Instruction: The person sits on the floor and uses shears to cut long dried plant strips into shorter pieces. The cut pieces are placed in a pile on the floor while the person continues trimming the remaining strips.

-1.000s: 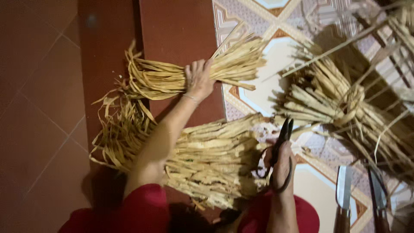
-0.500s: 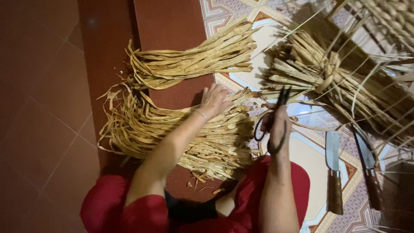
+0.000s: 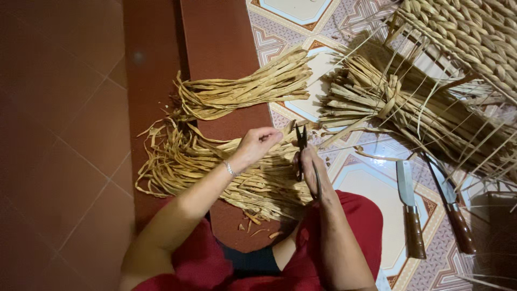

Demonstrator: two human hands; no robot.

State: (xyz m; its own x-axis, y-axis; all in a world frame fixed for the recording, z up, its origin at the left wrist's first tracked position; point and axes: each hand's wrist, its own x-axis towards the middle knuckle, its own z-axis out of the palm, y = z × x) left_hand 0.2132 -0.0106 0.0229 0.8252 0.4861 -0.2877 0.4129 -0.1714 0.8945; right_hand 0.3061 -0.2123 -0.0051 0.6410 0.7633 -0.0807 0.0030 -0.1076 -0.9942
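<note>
Two hands worked over the near bundle of dried straw strips on the floor: the left hand pinched closed on a strip's end, while the right hand gripped black scissors just beside it.

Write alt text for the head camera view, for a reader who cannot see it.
Seen from above, a person's right hand holds black scissors beside the left hand, over a pile of dried straw-coloured strips on the floor. Two more bundles lie beyond, two wooden-handled knives rest on the patterned tiles to the right, and woven work fills the upper right corner.
</note>
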